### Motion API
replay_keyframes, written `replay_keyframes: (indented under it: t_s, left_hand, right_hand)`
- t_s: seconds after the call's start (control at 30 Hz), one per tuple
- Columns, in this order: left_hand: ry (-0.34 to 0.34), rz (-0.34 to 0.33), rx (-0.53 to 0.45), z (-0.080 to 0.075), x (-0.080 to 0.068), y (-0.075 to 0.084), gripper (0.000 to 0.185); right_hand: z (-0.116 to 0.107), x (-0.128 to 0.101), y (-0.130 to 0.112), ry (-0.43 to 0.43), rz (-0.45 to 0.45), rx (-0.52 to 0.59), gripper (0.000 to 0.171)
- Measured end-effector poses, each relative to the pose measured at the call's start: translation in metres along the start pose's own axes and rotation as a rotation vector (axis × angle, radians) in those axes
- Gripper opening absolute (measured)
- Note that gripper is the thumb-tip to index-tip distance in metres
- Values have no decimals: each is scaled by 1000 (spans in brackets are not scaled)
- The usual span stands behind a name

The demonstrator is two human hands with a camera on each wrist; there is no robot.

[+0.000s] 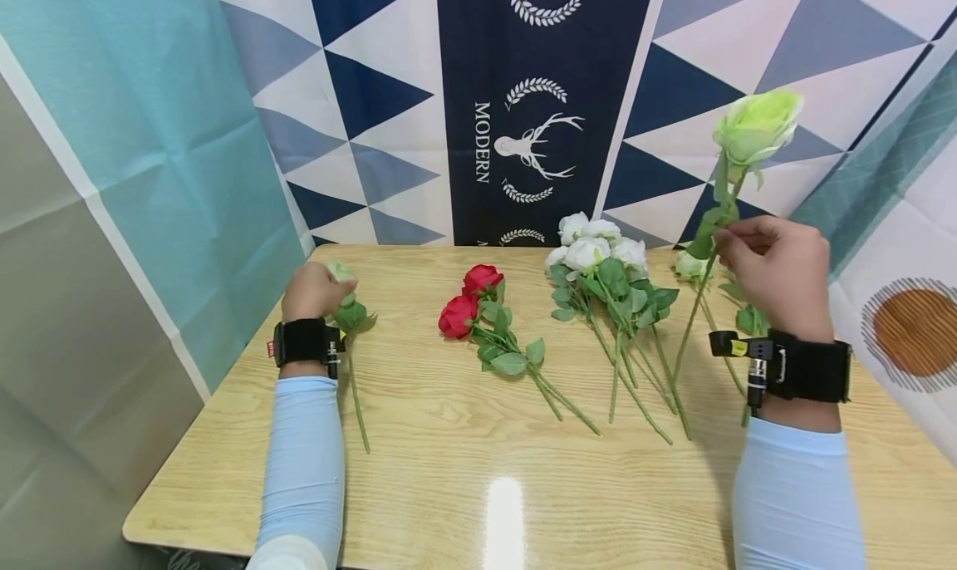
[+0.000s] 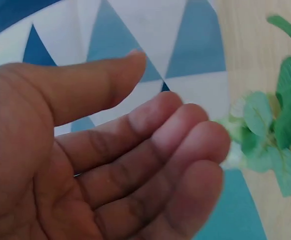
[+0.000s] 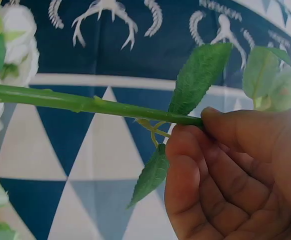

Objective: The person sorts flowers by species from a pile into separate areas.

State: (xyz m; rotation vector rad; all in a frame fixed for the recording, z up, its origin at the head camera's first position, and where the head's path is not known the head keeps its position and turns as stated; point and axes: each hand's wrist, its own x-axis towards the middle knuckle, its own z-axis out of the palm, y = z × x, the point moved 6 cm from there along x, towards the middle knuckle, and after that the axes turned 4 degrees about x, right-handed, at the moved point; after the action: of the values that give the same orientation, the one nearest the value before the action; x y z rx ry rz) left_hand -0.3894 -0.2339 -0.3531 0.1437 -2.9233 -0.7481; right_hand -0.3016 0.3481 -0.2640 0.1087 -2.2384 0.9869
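A light green rose (image 1: 757,130) stands upright above the table's right side. My right hand (image 1: 785,271) pinches its green stem (image 3: 60,98) between thumb and fingertips, just by the leaves (image 3: 200,77). At the table's left, my left hand (image 1: 312,292) hovers beside another pale green rose (image 1: 350,312), whose bloom it partly hides in the head view. Relaxed and slightly bent, the left fingers (image 2: 185,145) hold nothing in the left wrist view. Beyond them appear that flower's leaves (image 2: 265,130).
Two red roses (image 1: 469,300) lie mid-table with stems toward the front right. Several white roses (image 1: 594,246) lie in a bunch to their right. Behind my right hand, more pale green flowers (image 1: 691,267) rest on the wooden table (image 1: 419,487). A patterned curtain (image 1: 374,105) hangs behind.
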Motion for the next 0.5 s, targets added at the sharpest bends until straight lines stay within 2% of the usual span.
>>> replay_keyframes:
  t_s: [0.23, 0.5]
  left_hand:
    - [-117, -120, 49, 7, -2, -14, 43]
    - [-161, -182, 102, 18, 0, -18, 37]
  right_hand:
    - [-5, 5, 37, -36, 87, -97, 40]
    - [-6, 4, 79, -57, 190, -202, 44]
